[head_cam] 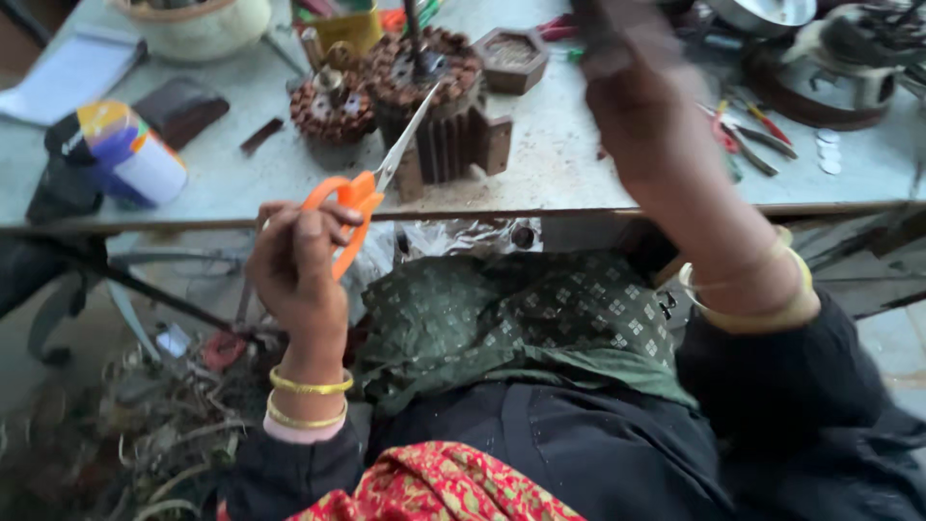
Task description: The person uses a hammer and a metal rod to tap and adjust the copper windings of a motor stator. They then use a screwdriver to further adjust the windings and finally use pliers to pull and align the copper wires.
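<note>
Orange plastic in my left hand (294,265) — that's the scissors (359,205), my fingers through the loops and closed on them, blades angled up and away so the tips point at the motor stator (436,101) on the tabletop (559,145). I hold them low, just off the front edge, handles near my lap and steel over the work.

Same head view, other side: my right hand (627,82) is lifted above the tabletop and blurred, so whether its grip is wide, narrow or closed on something I cannot tell. It hangs just right of the stator, whose copper windings face up while its dark finned body stands upright near the front edge, within reach of both hands.

Beside it to the left sits a smaller wound coil (331,104). Further left lies a roll of tape (125,152), on its side. Red-handled pliers (748,130) lie off to the right, apart from the work — parked, not in use. A green patterned cloth (521,318) covers my lap.
</note>
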